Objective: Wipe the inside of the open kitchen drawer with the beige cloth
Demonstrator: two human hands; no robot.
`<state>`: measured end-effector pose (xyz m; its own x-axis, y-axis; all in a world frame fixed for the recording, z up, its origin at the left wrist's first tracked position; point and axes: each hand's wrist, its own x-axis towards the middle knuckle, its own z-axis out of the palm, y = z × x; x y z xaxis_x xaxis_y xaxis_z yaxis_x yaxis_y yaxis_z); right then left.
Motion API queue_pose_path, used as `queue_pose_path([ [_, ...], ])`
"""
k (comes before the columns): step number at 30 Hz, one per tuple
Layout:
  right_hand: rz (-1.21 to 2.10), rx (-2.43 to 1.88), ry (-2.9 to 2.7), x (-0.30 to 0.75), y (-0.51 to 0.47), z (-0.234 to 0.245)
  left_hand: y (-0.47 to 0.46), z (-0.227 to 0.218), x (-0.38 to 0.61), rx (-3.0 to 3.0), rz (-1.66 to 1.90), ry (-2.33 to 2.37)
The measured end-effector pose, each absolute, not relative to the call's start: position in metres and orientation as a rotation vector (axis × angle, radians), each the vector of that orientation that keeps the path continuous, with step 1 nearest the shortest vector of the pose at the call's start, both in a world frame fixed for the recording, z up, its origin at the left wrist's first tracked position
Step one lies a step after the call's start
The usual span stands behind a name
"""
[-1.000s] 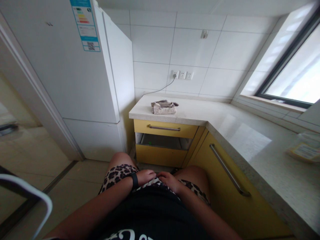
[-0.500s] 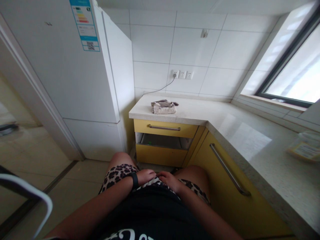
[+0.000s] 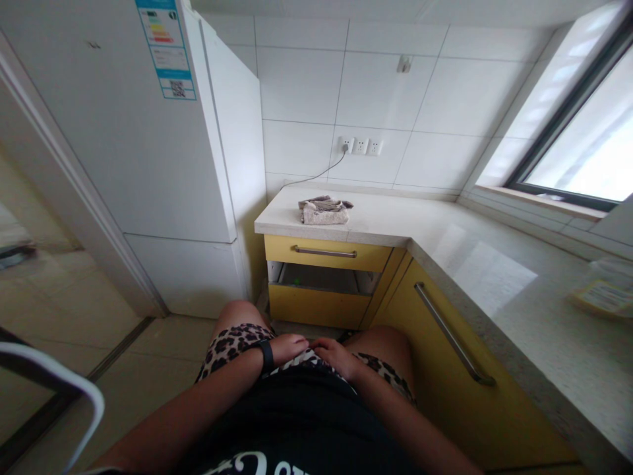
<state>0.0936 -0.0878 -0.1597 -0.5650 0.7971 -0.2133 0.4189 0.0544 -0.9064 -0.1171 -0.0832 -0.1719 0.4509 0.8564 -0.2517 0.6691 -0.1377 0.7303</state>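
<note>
My left hand (image 3: 288, 348), with a dark band on its wrist, lies in my lap on leopard-print shorts (image 3: 230, 346). Beside it rests my right hand (image 3: 337, 359), its fingertips close to those of the left. Both hands lie loosely with their fingers extended, and I see nothing held in either one. A folded brown and beige towel (image 3: 325, 212) sits on the white countertop (image 3: 390, 214) ahead, well beyond my hands. Under it is a yellow drawer (image 3: 326, 252) with a metal handle, and below that an uncovered gap shows a drawer interior (image 3: 321, 278).
A white fridge (image 3: 163, 158) stands at the left. Along the right runs the counter, with a yellow-labelled clear package (image 3: 606, 293) on it and a yellow cabinet door (image 3: 425, 343) below. A plug and cord (image 3: 316, 175) reach a wall socket. A white curved bar (image 3: 93, 396) is at lower left.
</note>
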Motion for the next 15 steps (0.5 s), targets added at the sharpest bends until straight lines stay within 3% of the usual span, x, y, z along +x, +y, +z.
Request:
queue_pose_path([
  [15,1.469,-1.227,-2.035,0.0944,-0.0825,-0.1693,-0.0811,-0.1775,-0.1182,1.882,0.289,1.283],
])
